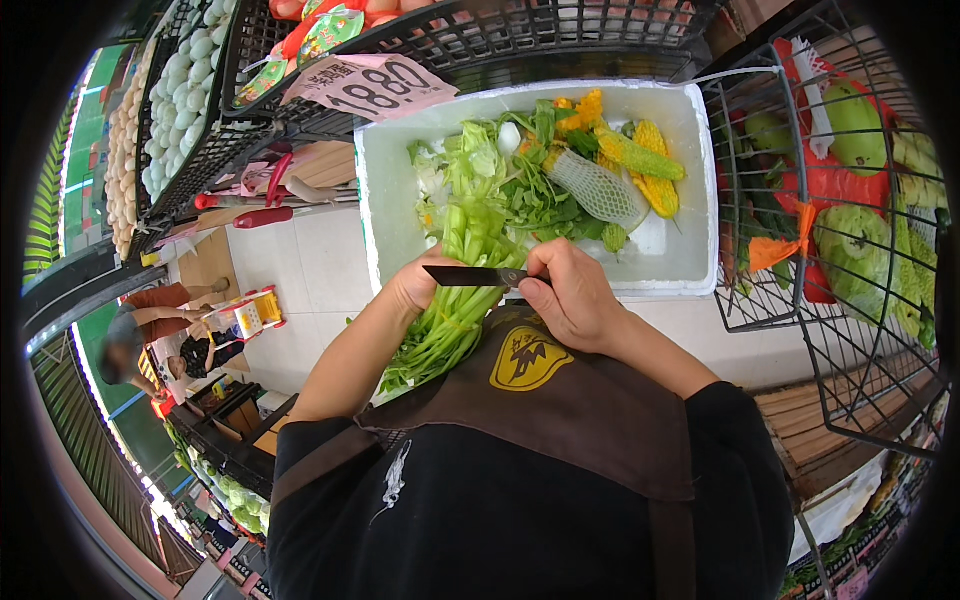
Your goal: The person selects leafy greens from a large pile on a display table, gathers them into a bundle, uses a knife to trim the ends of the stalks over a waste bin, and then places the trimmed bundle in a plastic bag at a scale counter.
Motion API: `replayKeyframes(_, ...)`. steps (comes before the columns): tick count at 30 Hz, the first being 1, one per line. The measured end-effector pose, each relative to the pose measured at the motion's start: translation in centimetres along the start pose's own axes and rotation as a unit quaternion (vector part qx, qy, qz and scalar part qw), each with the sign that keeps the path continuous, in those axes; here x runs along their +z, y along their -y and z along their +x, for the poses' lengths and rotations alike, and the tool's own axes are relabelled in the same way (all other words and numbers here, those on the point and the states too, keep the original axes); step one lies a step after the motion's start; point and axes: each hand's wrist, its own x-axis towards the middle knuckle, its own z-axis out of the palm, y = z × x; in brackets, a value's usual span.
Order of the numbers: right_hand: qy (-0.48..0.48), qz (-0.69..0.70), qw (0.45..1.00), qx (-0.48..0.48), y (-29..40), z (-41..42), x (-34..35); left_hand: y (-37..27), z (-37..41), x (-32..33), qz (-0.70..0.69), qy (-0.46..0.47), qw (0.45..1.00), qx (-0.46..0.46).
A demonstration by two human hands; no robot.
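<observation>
My left hand (421,280) grips a bunch of leafy green celery (450,300), its leaves hanging toward my apron and its pale stalks reaching over a white foam box (709,247). A knife (469,276) with a dark, square-ended blade is in my right hand (574,292); the blade crosses the celery and points left. Inside the box lie yellow and green bitter melons (660,191), one pale vegetable in a white foam net (596,187), loose green leaves (551,206) and light cut vegetable pieces (476,154).
A black wire basket (802,315) holding vegetables stands at the right. Black crates of eggs (184,97) line the upper left, with a pink price sign (375,86) above the box. Red-handled tools (262,217) hang left of the box. Two people (165,330) are farther left beside a toy cart (255,311).
</observation>
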Motion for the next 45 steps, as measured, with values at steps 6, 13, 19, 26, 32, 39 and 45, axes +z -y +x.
replayKeyframes(6,0.015,-0.030,0.999,-0.015,0.3,0.7,-0.2,0.6,0.0,-0.9,-0.002,-0.007,1.000,-0.002)
replayKeyframes(13,0.005,-0.013,0.999,0.046,-2.1,0.0,-0.4,-0.7,-0.5,2.2,0.016,0.051,0.999,-0.007)
replayKeyframes(19,-0.003,0.005,0.998,0.062,-1.6,-0.1,-0.3,-1.1,-0.4,2.8,0.025,0.042,0.998,-0.040)
replayKeyframes(26,0.013,0.006,0.987,0.161,-4.5,-2.0,-0.5,-1.6,-0.5,3.2,0.067,0.061,0.995,-0.034)
replayKeyframes(32,-0.027,0.009,0.970,0.243,-6.8,-4.9,-2.3,-2.1,-0.9,3.3,0.085,0.060,0.994,-0.018)
replayKeyframes(39,0.022,0.021,0.995,0.090,0.5,0.7,-1.9,-2.3,-1.0,4.9,0.167,0.004,0.985,-0.049)
replayKeyframes(45,0.024,-0.043,0.986,0.161,-1.7,-0.7,-2.2,-1.9,-1.4,5.4,0.220,0.006,0.975,0.030)
